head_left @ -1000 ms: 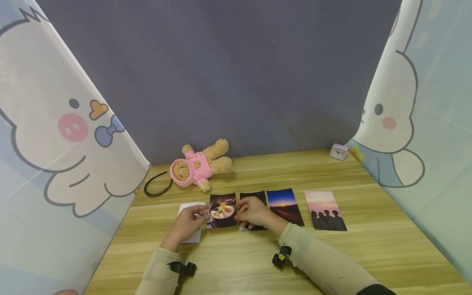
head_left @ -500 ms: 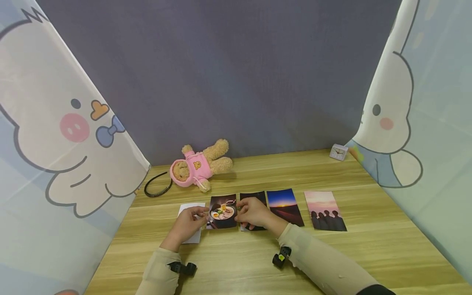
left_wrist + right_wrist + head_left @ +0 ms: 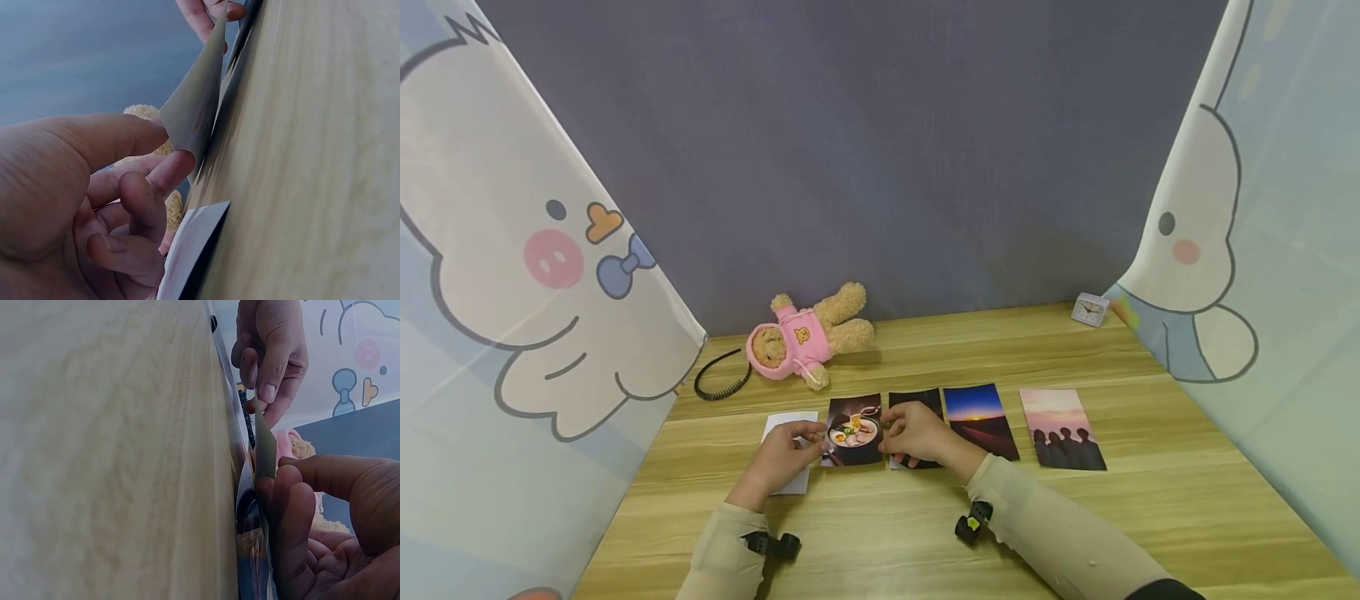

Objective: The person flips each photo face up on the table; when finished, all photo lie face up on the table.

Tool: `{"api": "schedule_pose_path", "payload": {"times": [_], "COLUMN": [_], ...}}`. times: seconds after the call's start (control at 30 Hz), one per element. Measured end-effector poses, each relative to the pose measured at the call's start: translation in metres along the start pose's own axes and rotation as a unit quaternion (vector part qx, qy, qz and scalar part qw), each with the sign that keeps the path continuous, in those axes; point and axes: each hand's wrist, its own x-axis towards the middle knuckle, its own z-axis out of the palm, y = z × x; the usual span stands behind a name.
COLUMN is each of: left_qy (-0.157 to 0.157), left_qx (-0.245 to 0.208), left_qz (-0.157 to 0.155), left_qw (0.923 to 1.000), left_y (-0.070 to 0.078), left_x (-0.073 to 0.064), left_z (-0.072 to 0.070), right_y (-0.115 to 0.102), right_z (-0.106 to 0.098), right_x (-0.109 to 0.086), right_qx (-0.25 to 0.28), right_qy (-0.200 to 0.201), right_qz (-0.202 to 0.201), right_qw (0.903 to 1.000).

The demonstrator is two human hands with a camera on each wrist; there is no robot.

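A photo of a noodle bowl (image 3: pixel 855 450) spans the gap between my two hands, facing up, just over the table. My left hand (image 3: pixel 785 456) pinches its left edge between thumb and forefinger, and the sheet (image 3: pixel 195 106) bends near that corner in the left wrist view. At the opposite edge, my right hand (image 3: pixel 917 432) pinches the photo with thumb and fingers. Under the left hand lies a white card (image 3: pixel 795 481), partly covered. A dark photo (image 3: pixel 916 402) lies beneath the right hand, mostly hidden by it.
Right of the hands lie a sunset photo (image 3: pixel 979 417) and a pink-sky photo with silhouettes (image 3: pixel 1060 425). Behind them, a teddy bear in a pink hoodie (image 3: pixel 805 336) lies beside a black headband (image 3: pixel 721 390). A small white clock (image 3: pixel 1089 309) stands at the back right.
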Motion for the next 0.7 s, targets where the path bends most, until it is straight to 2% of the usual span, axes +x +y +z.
{"api": "schedule_pose_path", "payload": {"times": [0.7], "left_qy": [-0.007], "left_qx": [0.028], "left_qz": [0.005], "left_qw": [0.9996], "left_y": [0.0006], "left_x": [-0.0009], "left_z": [-0.0009], "right_y": [0.0017], "right_z": [-0.0001], "right_x": [0.0009], "right_qx": [0.001], "right_qy": [-0.005], "right_qz": [-0.004], "right_qw": [1.0]}}
